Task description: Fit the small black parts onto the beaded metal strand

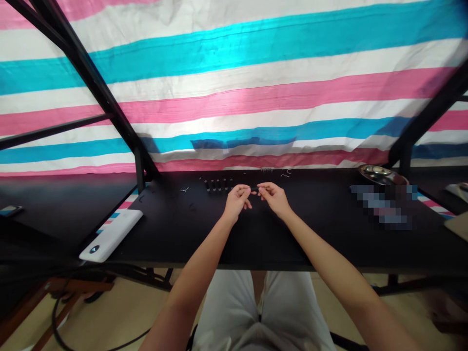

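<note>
Between my two hands, just above the black table (164,234), is a small dark cylindrical piece (254,189). My left hand (238,199) pinches its left end between thumb and forefinger. At its right end, the fingertips of my right hand (273,197) are closed in the same way. Several similar dark cylinders with light ends (218,185) lie in a row just left of my left hand. Toward the back edge sits a row of tiny pieces (266,170), too small to make out.
Thin white strands (285,174) lie at the back, with another strand (185,189) to the left. A shiny metal dish (382,174) stands back right, beside a pixelated patch. A white box-shaped device (111,236) rests at the left edge. Black frame posts (109,105) and a striped sheet (256,97) rise behind.
</note>
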`<act>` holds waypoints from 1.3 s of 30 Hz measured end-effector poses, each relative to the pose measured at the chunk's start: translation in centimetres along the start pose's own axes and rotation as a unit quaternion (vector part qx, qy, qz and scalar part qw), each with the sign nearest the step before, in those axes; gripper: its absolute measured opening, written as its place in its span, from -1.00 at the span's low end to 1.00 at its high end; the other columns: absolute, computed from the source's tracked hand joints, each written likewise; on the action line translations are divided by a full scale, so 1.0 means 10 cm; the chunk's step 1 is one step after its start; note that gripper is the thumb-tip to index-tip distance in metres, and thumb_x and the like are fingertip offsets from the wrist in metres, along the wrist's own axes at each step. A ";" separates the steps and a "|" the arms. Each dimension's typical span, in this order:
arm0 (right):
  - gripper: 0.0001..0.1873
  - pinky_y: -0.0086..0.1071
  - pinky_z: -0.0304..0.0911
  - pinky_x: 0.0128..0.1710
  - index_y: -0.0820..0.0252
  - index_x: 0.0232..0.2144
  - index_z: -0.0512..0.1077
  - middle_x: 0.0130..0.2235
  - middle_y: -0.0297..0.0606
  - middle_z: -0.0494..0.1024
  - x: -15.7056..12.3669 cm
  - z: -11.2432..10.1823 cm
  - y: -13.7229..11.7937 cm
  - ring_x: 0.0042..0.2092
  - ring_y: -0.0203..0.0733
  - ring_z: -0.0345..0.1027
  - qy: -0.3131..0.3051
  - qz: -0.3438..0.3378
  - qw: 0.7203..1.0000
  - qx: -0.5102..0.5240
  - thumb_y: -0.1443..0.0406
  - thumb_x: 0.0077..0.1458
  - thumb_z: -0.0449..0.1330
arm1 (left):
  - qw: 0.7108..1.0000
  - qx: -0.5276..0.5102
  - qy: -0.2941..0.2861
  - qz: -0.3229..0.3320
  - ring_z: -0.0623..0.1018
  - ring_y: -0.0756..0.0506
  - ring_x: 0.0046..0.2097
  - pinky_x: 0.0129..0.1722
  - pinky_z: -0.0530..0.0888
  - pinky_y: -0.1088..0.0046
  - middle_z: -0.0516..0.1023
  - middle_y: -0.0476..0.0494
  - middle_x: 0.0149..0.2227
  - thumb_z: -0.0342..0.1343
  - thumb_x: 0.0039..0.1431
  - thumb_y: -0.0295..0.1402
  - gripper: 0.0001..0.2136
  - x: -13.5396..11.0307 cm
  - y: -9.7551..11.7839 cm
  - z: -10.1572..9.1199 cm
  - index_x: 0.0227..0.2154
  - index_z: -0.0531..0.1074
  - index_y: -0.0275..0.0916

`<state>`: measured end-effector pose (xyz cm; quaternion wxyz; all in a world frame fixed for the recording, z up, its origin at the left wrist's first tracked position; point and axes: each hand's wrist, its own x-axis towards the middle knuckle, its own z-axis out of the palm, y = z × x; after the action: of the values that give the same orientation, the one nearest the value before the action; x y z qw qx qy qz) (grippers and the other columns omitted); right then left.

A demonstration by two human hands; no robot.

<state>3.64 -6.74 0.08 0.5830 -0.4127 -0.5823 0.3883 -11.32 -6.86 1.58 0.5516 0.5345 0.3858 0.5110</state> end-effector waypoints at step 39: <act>-0.79 -0.44 0.12 -0.49 0.15 -0.32 0.44 -0.52 -0.38 0.39 -0.06 -0.06 0.03 -0.53 -0.36 0.14 -0.135 -0.065 0.968 -0.201 0.19 0.05 0.10 | 0.998 0.039 -0.013 -0.037 0.31 0.12 -0.69 -0.73 0.18 0.63 0.37 0.06 -0.65 0.27 -0.18 -0.23 -0.71 0.03 -0.09 -0.04 -0.47 0.35 -0.31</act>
<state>4.27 -7.17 -0.38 0.4282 -0.4261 -0.7473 0.2768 -11.50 -6.40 0.71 0.5537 0.5474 0.4176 0.4683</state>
